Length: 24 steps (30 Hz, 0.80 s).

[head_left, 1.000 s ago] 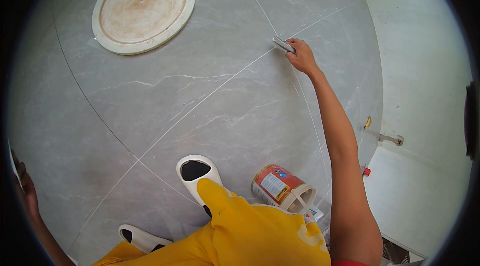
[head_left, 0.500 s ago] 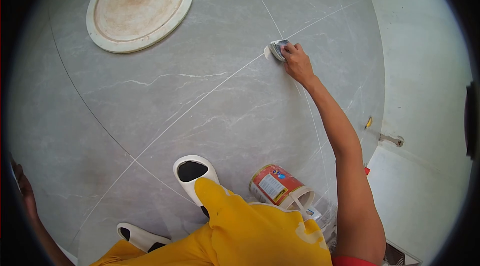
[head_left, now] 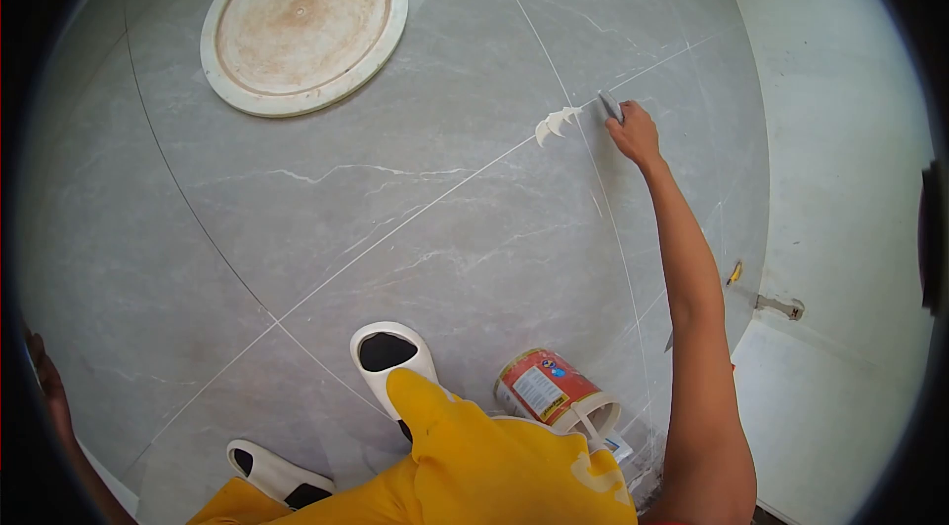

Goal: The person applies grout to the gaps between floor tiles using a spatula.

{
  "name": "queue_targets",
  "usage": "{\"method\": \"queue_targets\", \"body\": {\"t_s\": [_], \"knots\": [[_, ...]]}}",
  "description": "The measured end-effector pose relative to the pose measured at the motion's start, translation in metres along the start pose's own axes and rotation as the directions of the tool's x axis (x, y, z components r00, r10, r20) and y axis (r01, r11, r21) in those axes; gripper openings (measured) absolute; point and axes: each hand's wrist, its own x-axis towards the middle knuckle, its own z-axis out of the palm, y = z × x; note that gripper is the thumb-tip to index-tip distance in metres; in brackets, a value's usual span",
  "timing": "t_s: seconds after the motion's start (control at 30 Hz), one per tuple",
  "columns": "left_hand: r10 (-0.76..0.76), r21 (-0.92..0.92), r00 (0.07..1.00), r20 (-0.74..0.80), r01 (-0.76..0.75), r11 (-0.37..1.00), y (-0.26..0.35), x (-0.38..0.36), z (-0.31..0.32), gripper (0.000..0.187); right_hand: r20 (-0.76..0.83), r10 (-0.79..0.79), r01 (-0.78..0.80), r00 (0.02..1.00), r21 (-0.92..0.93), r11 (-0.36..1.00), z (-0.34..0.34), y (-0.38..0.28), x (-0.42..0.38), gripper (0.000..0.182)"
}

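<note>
1. Right hand (head_left: 636, 133) is reaching far forward at full arm's length, fingers clenched around a small grey flat-bladed scraper (head_left: 610, 107), whose blade is meeting the grey marble-veined tiled floor (head_left: 415, 209) at the crossing of the pale grout joints.
2. Left hand (head_left: 47, 382) is showing only as a sliver at the picture's left edge; whether it is clenched, flat or holding anything cannot be told.
3. A whitish jagged smear of filler (head_left: 556, 124) is lying on the tile just left of the blade, straddling the pale diagonal grout line (head_left: 395, 228).
4. A red-labelled cylindrical tin (head_left: 547, 388) is lying tilted on its side near the person's knee, its open mouth facing the lower right, well apart from the blade.
5. A round cream-rimmed disc with a brownish stained centre (head_left: 304, 23) is resting on the floor far ahead to the left, clear of the work.
6. Judgement: the step in hand appears to be spreading filler into the joint at the crossing.
7. Judgement: the next move is calling for a low, flat blade angle and a steady draw along the joint to take up the smear.
</note>
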Motion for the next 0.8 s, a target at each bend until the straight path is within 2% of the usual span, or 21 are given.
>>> {"method": "queue_targets", "body": {"t_s": [0.13,0.23,0.33,0.4,0.43,0.53,0.63,0.67,0.7,0.73,0.8], "knots": [[-0.051,0.007,0.993,-0.106,0.052,0.999,0.014,-0.022,0.026,0.020,-0.006,-0.044,0.044,0.999,-0.002,0.999,0.027,-0.029,0.005,0.029],[-0.125,-0.044,0.974,-0.189,0.119,0.992,0.020,-0.047,0.044,0.018,-0.039,-0.102,0.104,0.994,0.055,0.993,0.026,-0.080,-0.026,0.026],[-0.154,-0.041,0.967,-0.205,0.149,0.988,0.030,-0.080,0.040,0.021,-0.057,-0.125,0.131,0.991,0.119,0.984,0.026,-0.135,-0.064,0.027],[-0.163,-0.311,0.913,-0.374,0.042,0.950,0.040,-0.097,0.017,0.022,-0.084,-0.141,0.156,0.986,0.208,0.966,0.027,-0.173,-0.092,0.028],[-0.182,-0.432,0.875,-0.449,-0.034,0.901,0.042,-0.104,0.008,0.022,-0.047,-0.135,0.142,0.990,0.246,0.959,0.027,-0.193,-0.107,0.028],[-0.016,-0.013,0.899,-0.437,0.011,1.000,0.030,-0.114,0.011,0.023,-0.006,-0.179,0.169,0.984,0.355,0.919,0.022,-0.259,-0.160,0.029],[0.000,0.022,0.957,-0.289,0.007,1.000,0.036,-0.131,-0.006,0.025,0.164,-0.292,0.179,0.942,0.490,0.853,0.016,-0.309,-0.192,0.029],[-0.056,-0.234,0.925,-0.376,-0.036,0.972,0.040,-0.137,-0.017,0.026,0.219,-0.328,0.176,0.919,0.516,0.838,0.014,-0.317,-0.196,0.029],[-0.112,-0.460,0.882,-0.458,-0.127,0.879,0.045,-0.144,-0.029,0.028,0.281,-0.374,0.173,0.884,0.548,0.818,0.015,-0.326,-0.203,0.029],[0.080,-0.133,0.838,-0.540,-0.179,0.975,0.048,-0.153,-0.070,0.029,0.195,-0.339,0.190,0.920,0.535,0.823,0.022,-0.316,-0.195,0.028],[0.285,0.284,0.859,-0.424,-0.173,0.943,0.050,-0.184,-0.104,0.030,0.055,-0.156,0.118,0.986,0.427,0.896,0.017,-0.283,-0.165,0.028]]}}
